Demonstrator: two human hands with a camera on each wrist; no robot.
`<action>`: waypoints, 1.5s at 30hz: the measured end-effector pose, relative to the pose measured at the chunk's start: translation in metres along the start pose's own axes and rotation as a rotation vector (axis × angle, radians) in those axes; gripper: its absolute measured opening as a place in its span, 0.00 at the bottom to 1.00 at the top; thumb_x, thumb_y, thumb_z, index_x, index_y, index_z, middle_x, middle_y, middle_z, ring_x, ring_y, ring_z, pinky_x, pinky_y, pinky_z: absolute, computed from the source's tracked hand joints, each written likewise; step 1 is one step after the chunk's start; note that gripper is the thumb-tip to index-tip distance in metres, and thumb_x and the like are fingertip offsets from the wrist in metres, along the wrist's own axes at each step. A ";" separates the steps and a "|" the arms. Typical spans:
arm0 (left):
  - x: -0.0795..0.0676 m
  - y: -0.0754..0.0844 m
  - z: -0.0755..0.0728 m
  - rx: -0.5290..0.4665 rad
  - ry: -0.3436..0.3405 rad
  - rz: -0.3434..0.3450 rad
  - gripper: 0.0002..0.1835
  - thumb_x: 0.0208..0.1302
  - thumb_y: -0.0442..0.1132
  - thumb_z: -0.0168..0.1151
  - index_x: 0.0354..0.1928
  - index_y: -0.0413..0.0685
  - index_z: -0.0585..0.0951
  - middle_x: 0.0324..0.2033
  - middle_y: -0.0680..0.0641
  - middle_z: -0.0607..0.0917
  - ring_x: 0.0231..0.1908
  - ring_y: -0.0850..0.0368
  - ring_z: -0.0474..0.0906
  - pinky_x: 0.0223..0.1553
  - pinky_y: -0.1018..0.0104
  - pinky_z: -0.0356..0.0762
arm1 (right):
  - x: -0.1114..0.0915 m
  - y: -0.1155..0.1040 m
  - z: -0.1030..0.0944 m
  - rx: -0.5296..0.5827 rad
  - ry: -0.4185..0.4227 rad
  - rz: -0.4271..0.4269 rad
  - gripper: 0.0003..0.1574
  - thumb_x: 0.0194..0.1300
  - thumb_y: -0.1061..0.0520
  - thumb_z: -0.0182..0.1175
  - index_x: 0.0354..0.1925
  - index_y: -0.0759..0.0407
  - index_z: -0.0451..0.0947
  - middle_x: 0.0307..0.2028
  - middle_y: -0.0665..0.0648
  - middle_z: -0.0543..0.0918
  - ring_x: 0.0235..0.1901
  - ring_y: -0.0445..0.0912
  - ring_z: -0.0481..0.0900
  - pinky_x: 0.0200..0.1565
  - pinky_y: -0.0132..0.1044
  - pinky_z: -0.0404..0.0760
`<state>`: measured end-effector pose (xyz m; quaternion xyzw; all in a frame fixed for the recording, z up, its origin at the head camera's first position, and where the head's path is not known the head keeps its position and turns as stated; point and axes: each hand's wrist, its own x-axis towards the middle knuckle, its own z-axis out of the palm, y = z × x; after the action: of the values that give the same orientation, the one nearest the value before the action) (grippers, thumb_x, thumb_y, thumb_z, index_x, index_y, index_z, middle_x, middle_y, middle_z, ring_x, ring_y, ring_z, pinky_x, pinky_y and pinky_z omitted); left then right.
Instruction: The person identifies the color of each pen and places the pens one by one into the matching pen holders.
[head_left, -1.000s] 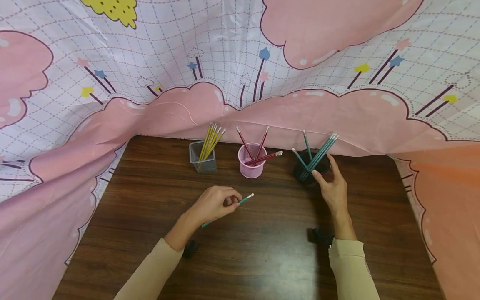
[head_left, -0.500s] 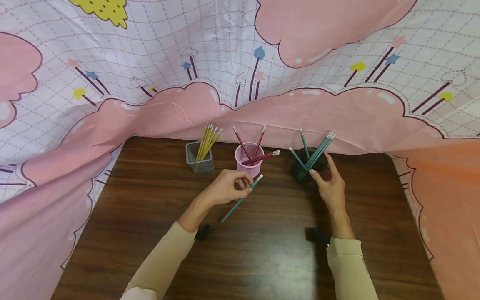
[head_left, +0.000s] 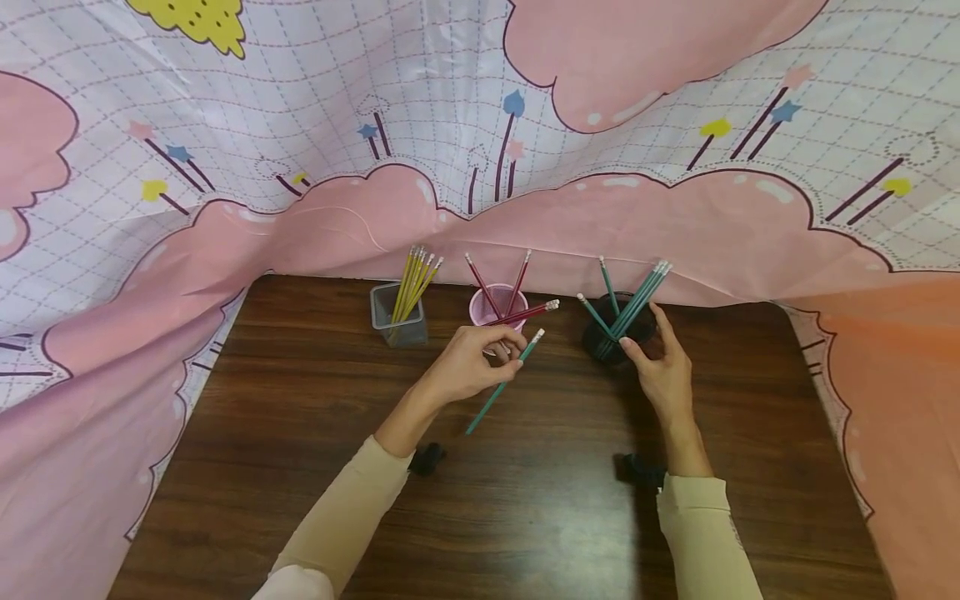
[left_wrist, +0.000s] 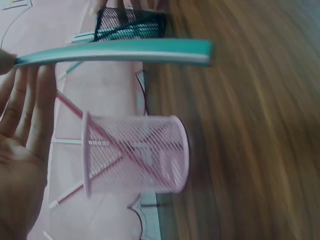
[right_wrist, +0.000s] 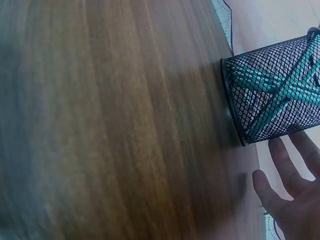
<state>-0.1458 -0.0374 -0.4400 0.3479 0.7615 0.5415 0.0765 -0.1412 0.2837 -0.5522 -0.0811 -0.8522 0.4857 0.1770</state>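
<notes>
My left hand [head_left: 467, 364] pinches a green pencil [head_left: 495, 405] between thumb and fingers. The pencil slants, its white eraser up to the right, in front of the pink mesh pencil cup [left_wrist: 135, 155], which my hand partly covers in the head view. Red pencils [head_left: 486, 283] lean inside that cup. At the right, my right hand [head_left: 666, 375] holds the side of a black mesh pencil cup [right_wrist: 275, 90], thumb at the near side and index finger behind. Several green pencils [head_left: 643, 302] stand tilted in it, erasers up.
To the left stands a clear grey square holder [head_left: 408, 332] with several yellow pencils [head_left: 414, 279]. All three holders line the back of the dark wooden table [head_left: 300, 400]. A patterned cloth [head_left: 337, 225] hangs behind it. Dark wrist-worn devices show below both hands.
My left hand has moved right and forward with the green pencil, from the table's middle to in front of the pink cup, and the pencil stands steeper. My right hand stays at the black cup.
</notes>
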 end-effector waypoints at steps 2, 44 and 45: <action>0.006 0.004 0.003 -0.020 0.033 0.049 0.10 0.53 0.26 0.61 0.39 0.38 0.78 0.29 0.44 0.81 0.27 0.56 0.79 0.31 0.63 0.78 | 0.000 -0.001 -0.001 -0.004 0.004 -0.001 0.44 0.52 0.48 0.67 0.64 0.29 0.59 0.48 0.54 0.79 0.40 0.49 0.79 0.40 0.41 0.77; 0.074 0.012 0.023 -0.256 0.279 0.155 0.16 0.55 0.24 0.60 0.47 0.32 0.72 0.35 0.36 0.79 0.28 0.45 0.79 0.19 0.63 0.78 | 0.000 -0.008 -0.003 -0.074 -0.063 -0.031 0.44 0.53 0.44 0.64 0.66 0.34 0.56 0.53 0.58 0.76 0.45 0.53 0.77 0.45 0.51 0.74; 0.076 0.014 0.023 -0.265 0.277 0.153 0.16 0.55 0.25 0.60 0.47 0.32 0.72 0.35 0.36 0.79 0.28 0.44 0.79 0.20 0.63 0.78 | 0.000 -0.008 -0.005 -0.074 -0.059 -0.031 0.44 0.54 0.44 0.64 0.66 0.34 0.56 0.53 0.58 0.76 0.45 0.53 0.77 0.45 0.52 0.74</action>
<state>-0.1844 0.0292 -0.4175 0.3138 0.6583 0.6838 -0.0251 -0.1392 0.2834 -0.5434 -0.0601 -0.8757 0.4531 0.1559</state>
